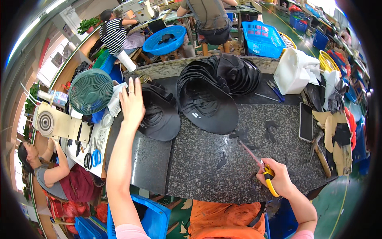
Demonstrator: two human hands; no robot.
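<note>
My left hand (133, 104) is spread with its fingers stretched out, at the left edge of a smaller pile of black caps (160, 121). Whether it touches them I cannot tell. Low over the near right of the speckled stone worktop (199, 171), my right hand (276, 177) is closed on a tool with a yellow and black handle (271, 186) and a long, slim, reddish shaft. The tool's tip points at small black scraps (239, 133). A nested stack of black caps (211, 109) lies in the middle, with more black caps (238, 73) behind it.
A phone (306, 122), a hammer (321, 159) and blue-handled scissors (276, 92) lie at the right, near a white plastic container (295, 71). To the left stand a green fan (91, 91) and a sewing machine (59, 122), where a person sits. Other people work beyond.
</note>
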